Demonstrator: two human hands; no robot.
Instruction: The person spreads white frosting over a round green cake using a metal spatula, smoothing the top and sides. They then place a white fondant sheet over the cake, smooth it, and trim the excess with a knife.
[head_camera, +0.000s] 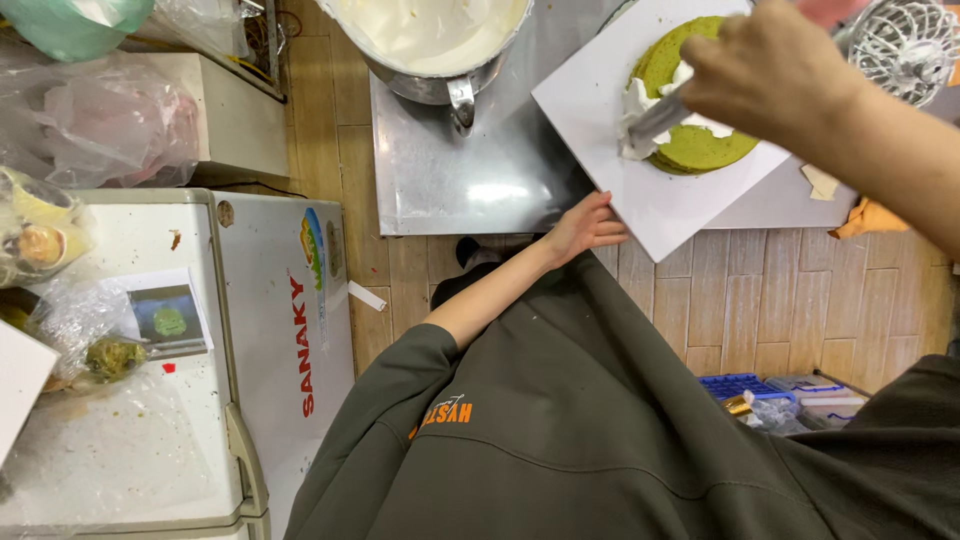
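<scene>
- Cake (700, 145): one, green and round, in the upper right of the frame, lying on one white square board (640, 200); white cream sits in dabs on its top and left edge.
- Spatula (655, 120): one, a metal blade loaded with cream, touching the cake's left side.
- Right hand (770, 75) is clenched about the spatula's handle, over the cake; its fingers are curled tight on it.
- Left hand (585, 228) holds the board's lower left edge, fingers (600, 215) pressed against it. Whether they wrap under the edge, I cannot tell.
- Board sits tilted as a diamond and part of it juts past the steel bench (470, 170) edge, over the wooden floor (780, 300).
- Risk, as I judge it: the board hangs over the edge, so a hard push from the blade could tip or slide it and drop the cake. Cream may also fall off the blade onto the board or the sleeve.
- Bowl (430, 45): one, steel, full of white cream, at upper centre on the bench, well apart from the cake.
- Whisk (905, 40): one wire whisk at the upper right corner.
- Freezer (240, 330): one white chest at lower left, with plastic bags and one small picture card (168, 318) on top.
- Crate (735, 385): one blue crate at lower right on the floor.
</scene>
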